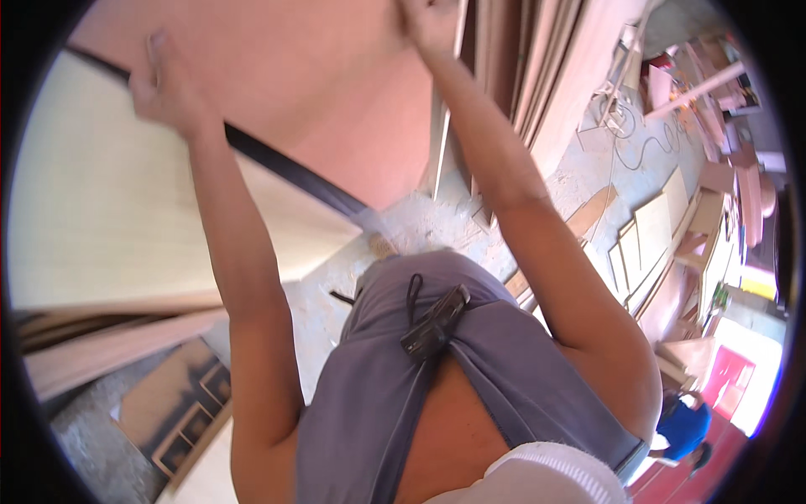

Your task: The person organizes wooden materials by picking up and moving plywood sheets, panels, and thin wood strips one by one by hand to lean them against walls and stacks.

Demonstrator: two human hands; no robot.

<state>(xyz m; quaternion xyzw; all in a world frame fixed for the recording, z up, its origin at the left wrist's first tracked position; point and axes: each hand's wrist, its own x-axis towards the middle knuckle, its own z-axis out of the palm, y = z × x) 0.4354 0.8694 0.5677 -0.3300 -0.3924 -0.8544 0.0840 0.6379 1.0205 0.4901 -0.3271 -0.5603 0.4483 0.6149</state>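
Note:
Both my arms reach up and forward. My left hand (164,80) grips the top edge of a large pale board (109,202) with a dark edge band, which stands tilted at the left. My right hand (428,25) rests at the top of a reddish-brown panel (311,76) that stands upright behind the pale board, near the edge where it meets a stack of leaning sheets; its fingers are partly cut off by the picture's rim. My grey shirt fills the lower middle.
More sheets (520,59) lean upright at the top middle. Offcuts and boards (646,235) lie on the dusty concrete floor at the right, with a cable (646,147) and clutter beyond. Flat panels (176,403) lie at the lower left. A person in blue (684,424) stands at the lower right.

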